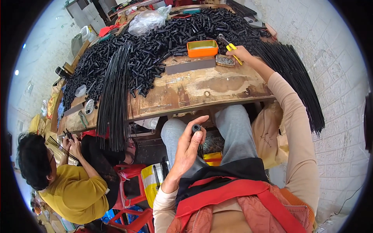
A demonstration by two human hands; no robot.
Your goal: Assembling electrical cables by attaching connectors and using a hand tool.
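Observation:
In front of my lap, my left hand (pixel 186 151) is closed around a short black plastic tube (pixel 196 127), its round end facing up and the index finger stretched past it. My right hand (pixel 242 54) reaches across the worktable (pixel 233 88) and grips yellow-handled pliers (pixel 232 47), whose metal head points to the far left. Just below the pliers stands a small clear box of tiny metal pieces (pixel 225 60). To its left sit an orange box (pixel 202 49) and a flat grey strip (pixel 190 66).
A broad heap of black tubes (pixel 155 46) covers the table's far side. Bundles of thin black rods (pixel 114 97) overhang its front edge, another bundle (pixel 295 77) at right. A person in yellow (pixel 74 190) works at left beside red stools (pixel 132 184). A white wall (pixel 330 77) flanks the right.

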